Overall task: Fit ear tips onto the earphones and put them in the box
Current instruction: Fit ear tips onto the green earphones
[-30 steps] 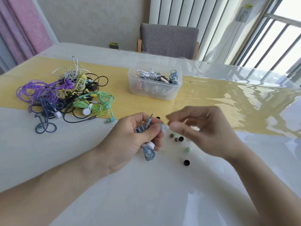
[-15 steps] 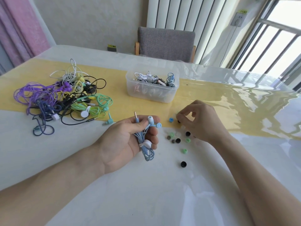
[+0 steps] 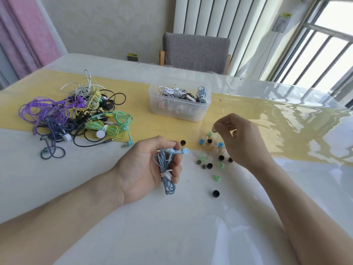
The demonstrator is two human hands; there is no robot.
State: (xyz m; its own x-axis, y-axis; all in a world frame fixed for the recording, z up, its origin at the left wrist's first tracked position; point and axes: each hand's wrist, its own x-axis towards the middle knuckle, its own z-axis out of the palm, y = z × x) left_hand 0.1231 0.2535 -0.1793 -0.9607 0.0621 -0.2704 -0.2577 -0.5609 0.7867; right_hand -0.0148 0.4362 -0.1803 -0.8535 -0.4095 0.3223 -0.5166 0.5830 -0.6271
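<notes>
Earphones (image 3: 167,165), the light blue pair, sit bundled in the left hand (image 3: 150,169), cord looped and cinched with a white tie (image 3: 166,174), fingers curled shut around it and one bud (image 3: 185,150) poking out past the fingertips toward the right. Right hand (image 3: 242,142) hovers just over the scatter of ear tips (image 3: 210,155) on the table (image 3: 172,226), thumb and forefinger pinched together on what looks like a pale, see-through tip (image 3: 214,129), though it's tiny so I can't say for sure. Hands are apart, with a few loose tips between them. Those come in black, green, blue, grey and clear, mostly clustered under the right hand, with a green one and a black one (image 3: 215,193) lying off on their own nearer the camera. Box (image 3: 179,109) is clear plastic, further back on the yellow strip, already holding several coiled sets. Off to the left there's a tangled pile (image 3: 76,115) of purple, green, yellow, black and white earphones. Grey chair (image 3: 195,51) is behind the table
</notes>
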